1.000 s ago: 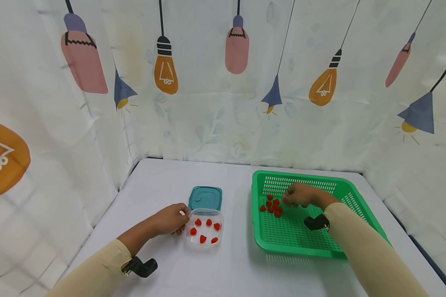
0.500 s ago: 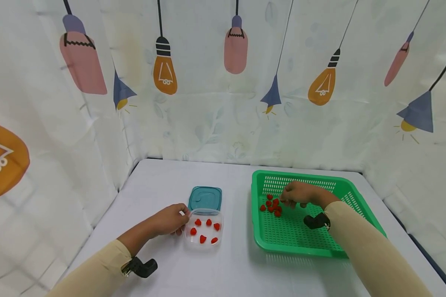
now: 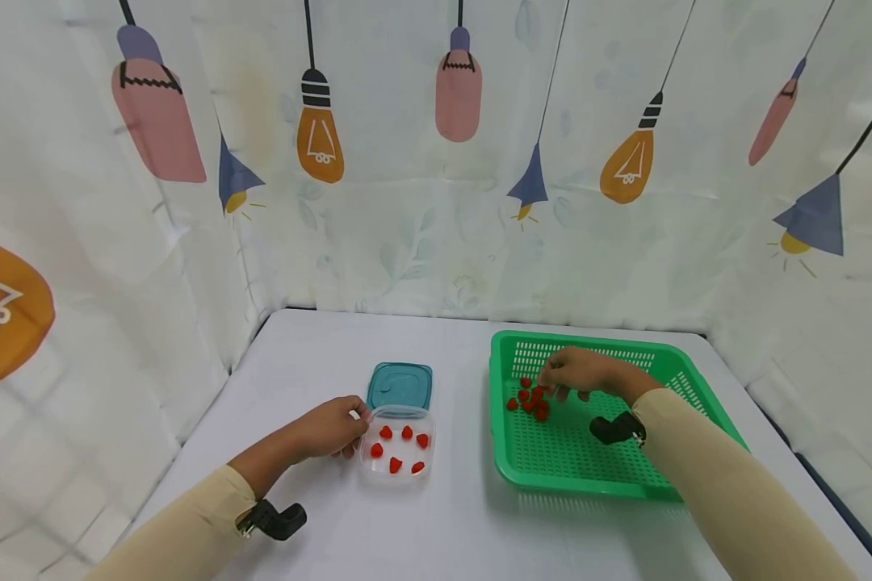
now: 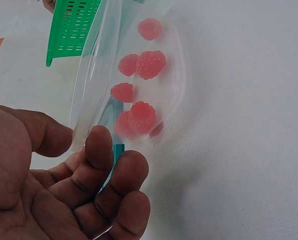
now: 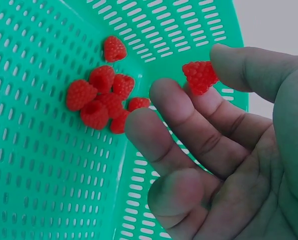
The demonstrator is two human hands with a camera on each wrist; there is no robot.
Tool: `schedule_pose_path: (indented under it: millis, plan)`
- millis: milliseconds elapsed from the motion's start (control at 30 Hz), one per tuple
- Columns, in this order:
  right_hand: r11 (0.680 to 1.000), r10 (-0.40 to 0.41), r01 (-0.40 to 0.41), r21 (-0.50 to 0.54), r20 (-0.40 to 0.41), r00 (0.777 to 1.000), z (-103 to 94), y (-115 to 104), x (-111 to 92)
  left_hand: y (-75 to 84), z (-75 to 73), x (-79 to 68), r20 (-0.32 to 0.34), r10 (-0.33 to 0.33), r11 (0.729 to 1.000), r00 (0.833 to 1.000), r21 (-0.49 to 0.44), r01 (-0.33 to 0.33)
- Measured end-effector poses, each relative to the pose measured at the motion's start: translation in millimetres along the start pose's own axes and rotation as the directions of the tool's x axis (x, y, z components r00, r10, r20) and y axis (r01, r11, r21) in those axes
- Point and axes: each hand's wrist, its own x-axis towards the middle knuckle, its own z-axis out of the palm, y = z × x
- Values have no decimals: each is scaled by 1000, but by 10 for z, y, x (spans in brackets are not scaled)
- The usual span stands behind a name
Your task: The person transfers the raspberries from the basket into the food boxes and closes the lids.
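Note:
My left hand [image 3: 330, 428] pinches the near-left rim of a clear plastic container [image 3: 408, 453] between thumb and index finger. Several red raspberries [image 4: 151, 65] lie spread over its bottom, seen through the clear wall in the left wrist view. Inside the green basket [image 3: 589, 460], my right hand [image 3: 580, 373] is held above the floor. Its thumb and index finger pinch one raspberry [image 5: 201, 77], while the other fingers are half bent. Just beside that hand, a cluster of raspberries [image 5: 108, 102] sits on the basket floor by its left side.
A teal lid [image 3: 400, 386] lies flat on the white table [image 3: 465, 516], directly behind the container. Between container and basket runs a strip of tabletop. Curtains [image 3: 421, 226] printed with lamps stand behind the table and along both sides.
My right hand has shifted a little left, closer to the raspberry cluster in the basket. My left hand stays on the container's rim.

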Motion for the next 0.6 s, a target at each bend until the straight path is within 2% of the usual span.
schedule_pose_path:
  millis: [200, 600]
  plan:
    - [1000, -3, 3, 7, -1, 1000, -26, -42, -12, 8, -7, -5, 1, 8, 1000, 1000, -8, -8]
    - [998, -59, 59, 12, -12, 998, -80, -211, -49, 31, -6, -38, -3, 5, 1000, 1000, -18, -5]
